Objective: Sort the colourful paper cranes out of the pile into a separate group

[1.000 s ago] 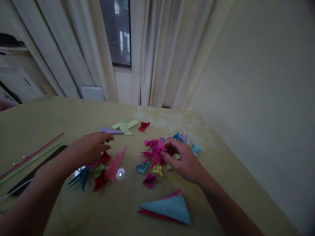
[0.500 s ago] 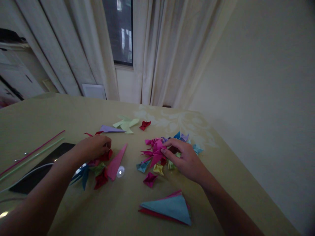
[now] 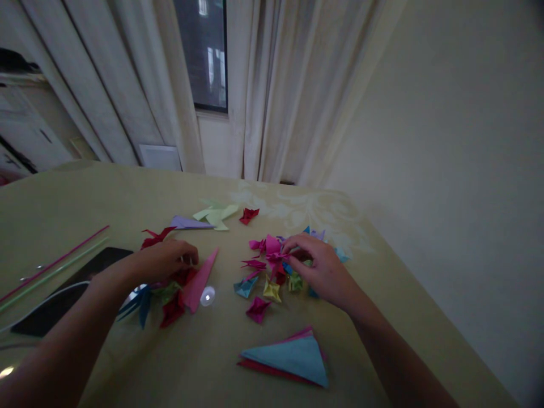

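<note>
right hand (image 3: 318,267) pinching pink folded paper (image 3: 273,246)
well apart, left hand (image 3: 164,259) over red paper (image 3: 186,276); its grip i can't tell

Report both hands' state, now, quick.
Left hand: fingers curled over red folded paper; whether it grips anything cannot be told.
Right hand: closed, pinching a pink folded paper.

Right grip (image 3: 324,270) in fingertip pinch
</note>
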`<state>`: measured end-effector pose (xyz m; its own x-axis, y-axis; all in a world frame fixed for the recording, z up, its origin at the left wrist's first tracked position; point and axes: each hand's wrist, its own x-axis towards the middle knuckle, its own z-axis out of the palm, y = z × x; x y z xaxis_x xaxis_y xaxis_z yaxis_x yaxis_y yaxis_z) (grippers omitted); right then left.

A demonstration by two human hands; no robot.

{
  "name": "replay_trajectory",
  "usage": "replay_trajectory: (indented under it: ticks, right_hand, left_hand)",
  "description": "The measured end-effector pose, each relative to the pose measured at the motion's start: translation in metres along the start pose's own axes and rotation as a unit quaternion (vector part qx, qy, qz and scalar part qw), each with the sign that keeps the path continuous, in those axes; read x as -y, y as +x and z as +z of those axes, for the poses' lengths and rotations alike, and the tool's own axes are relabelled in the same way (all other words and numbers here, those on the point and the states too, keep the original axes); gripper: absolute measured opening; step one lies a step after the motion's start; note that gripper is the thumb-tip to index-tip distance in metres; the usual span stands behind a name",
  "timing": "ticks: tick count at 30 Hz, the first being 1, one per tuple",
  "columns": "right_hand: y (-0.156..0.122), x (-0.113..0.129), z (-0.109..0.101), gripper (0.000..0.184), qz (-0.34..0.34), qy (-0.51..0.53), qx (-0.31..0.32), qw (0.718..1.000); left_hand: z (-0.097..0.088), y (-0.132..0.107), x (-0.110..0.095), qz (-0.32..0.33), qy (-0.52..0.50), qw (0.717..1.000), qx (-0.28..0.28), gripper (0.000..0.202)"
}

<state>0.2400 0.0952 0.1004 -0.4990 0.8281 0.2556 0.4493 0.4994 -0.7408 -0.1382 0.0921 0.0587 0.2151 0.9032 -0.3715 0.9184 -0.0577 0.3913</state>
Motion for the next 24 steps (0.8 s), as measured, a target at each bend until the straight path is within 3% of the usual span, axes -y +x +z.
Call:
replay_trajectory:
  ticks: [5,9,15,19,24]
  right_hand:
    - [0.003,-0.009,-0.002,0.009,0.012,-0.085,-0.038,0.996]
    - [0.001,-0.008,-0.018,0.009,0.030,-0.087,-0.033,0.995]
    - [-0.001,-0.011,-0.043,0.012,0.058,-0.167,0.053,0.983]
    - [0.001,-0.020,-0.048,0.013,0.083,-0.209,0.096,0.970]
    - [-0.007,-0.014,-0.059,0.013,0.077,-0.175,0.170,0.967]
  left_hand:
    - [-0.003,-0.007,-0.012,0.002,-0.020,0.999,0.036,0.031]
    - [-0.007,-0.010,-0.013,0.021,-0.020,0.998,0.049,0.030]
    - [-0.013,-0.022,-0.018,0.027,-0.057,0.997,0.052,0.028]
    - [-0.003,-0.012,-0.015,-0.001,-0.051,0.997,0.062,0.023]
    - [0.005,0.002,-0.008,0.021,-0.037,0.998,0.047,0.019]
